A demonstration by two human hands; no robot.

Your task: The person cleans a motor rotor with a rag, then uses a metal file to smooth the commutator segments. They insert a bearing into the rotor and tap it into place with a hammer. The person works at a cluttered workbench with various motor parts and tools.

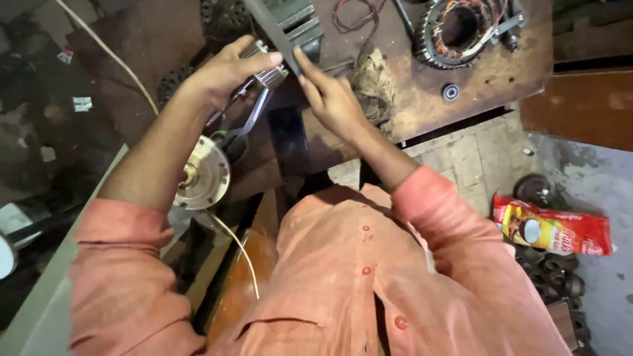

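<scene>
Our left hand [227, 69] curls around a small ribbed metal cylinder [267, 74], thumb across the top and fingers wrapped beneath, so it is clamped firmly on that piece. Thin metal arms [254, 115] hang from the cylinder down toward our left forearm. Our right hand [330, 99] sits just beside it, fingers together and raised, the fingertips [298, 58] pressing a flat dark metal bar [277, 33] that slants up and away from us; whether the thumb closes behind the bar we cannot tell. The bar crosses directly over the cylinder, so both pieces meet between our two hands.

Below our left forearm lies a round pale metal end cover [203, 175] with a shaft hub at its centre, and a pale cord [237, 244] trails from it toward our shirt. Behind our right hand a crumpled dirty rag [372, 82] rests on the rusty workbench [475, 86]. Farther back on the bench sits a motor stator [455, 29] with copper windings, and a small bearing [450, 91] lies near it, well apart from our hands. The bench edge runs diagonally just right of our right wrist; beyond it the stone floor [461, 158] opens out, with a red snack wrapper [554, 227] lying there beside dark gear parts [554, 273].
</scene>
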